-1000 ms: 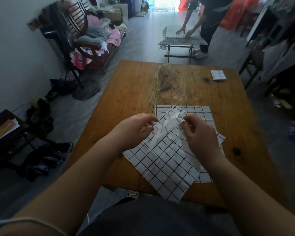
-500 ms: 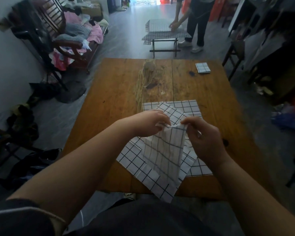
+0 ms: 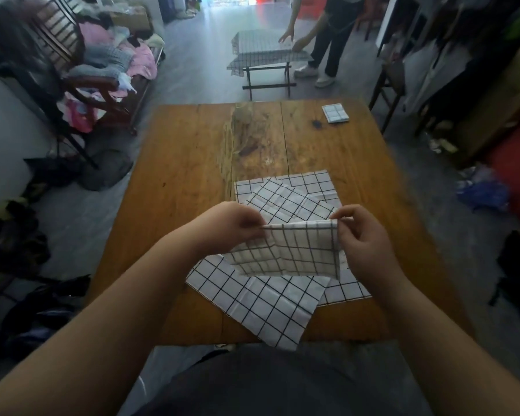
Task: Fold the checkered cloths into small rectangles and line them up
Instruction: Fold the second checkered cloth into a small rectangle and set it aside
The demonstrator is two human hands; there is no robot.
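Observation:
I hold a white checkered cloth (image 3: 294, 250) in the air above the near part of the wooden table (image 3: 192, 163). My left hand (image 3: 231, 226) pinches its top left corner and my right hand (image 3: 360, 232) pinches its top right corner, so the cloth hangs stretched between them. Beneath it, a pile of flat checkered cloths (image 3: 270, 298) lies on the table, one turned at an angle with a corner over the near edge. A small folded checkered rectangle (image 3: 335, 113) rests at the far right corner of the table.
Beyond the table a person (image 3: 327, 31) bends over a low folding table (image 3: 267, 52) covered with checkered cloth. A wooden bench piled with clothes (image 3: 108, 64) stands at the left wall. Bags and clutter lie on the floor at both sides.
My hands have lifted one cloth off the pile and moved apart, spreading it from a bunched strip to a flat hanging sheet. The person in the background has shifted.

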